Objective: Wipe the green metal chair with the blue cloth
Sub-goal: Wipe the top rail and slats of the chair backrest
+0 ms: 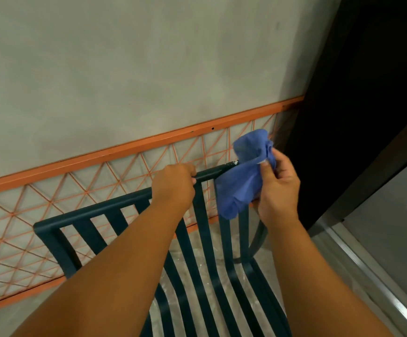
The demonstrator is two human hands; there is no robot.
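A dark green metal chair (93, 212) with a slatted back and seat stands in front of me, its top rail running from lower left to upper right. My left hand (174, 183) grips the middle of that top rail. My right hand (279, 188) holds a bunched blue cloth (242, 176) against the right end of the rail, where the paint is chipped white. The cloth drapes over the rail's corner and hides it.
An orange metal frame with a triangular wire mesh (80, 190) leans on the grey wall behind the chair. A dark doorway and a metal sliding-door track (358, 261) lie to the right. Grey floor shows through the seat slats.
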